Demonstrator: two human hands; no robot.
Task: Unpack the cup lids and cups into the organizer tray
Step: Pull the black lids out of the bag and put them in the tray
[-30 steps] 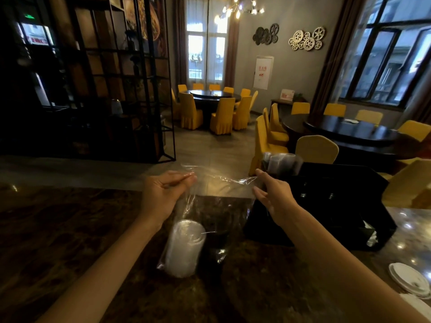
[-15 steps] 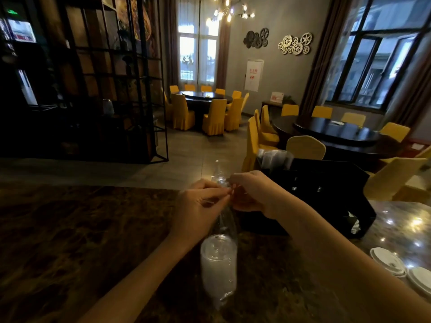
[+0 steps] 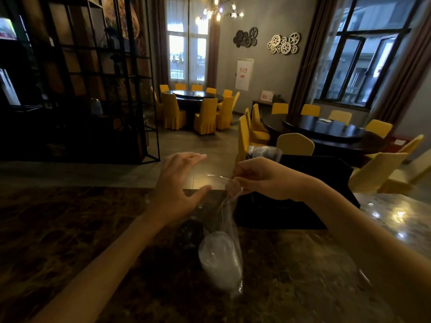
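Note:
A clear plastic bag (image 3: 227, 215) with a stack of translucent cup lids (image 3: 219, 259) in its bottom hangs over the dark marble counter (image 3: 70, 229). My right hand (image 3: 258, 178) grips the bunched top of the bag and holds it up. My left hand (image 3: 177, 183) is just left of the bag's top, fingers spread, touching nothing. The black organizer tray (image 3: 303, 201) stands behind my right hand, with clear cups (image 3: 264, 152) sticking out of its far left corner.
The counter's far edge runs across behind my hands. Beyond it lie a tiled floor, round dark tables with yellow chairs (image 3: 205, 115) and a black metal shelf (image 3: 77, 78) at left. Glare marks the counter (image 3: 396, 215) at right.
A second ago both hands stretched the bag's mouth wide. They then came together at its top. Now my left hand has let go and opened, while my right alone holds the gathered bag.

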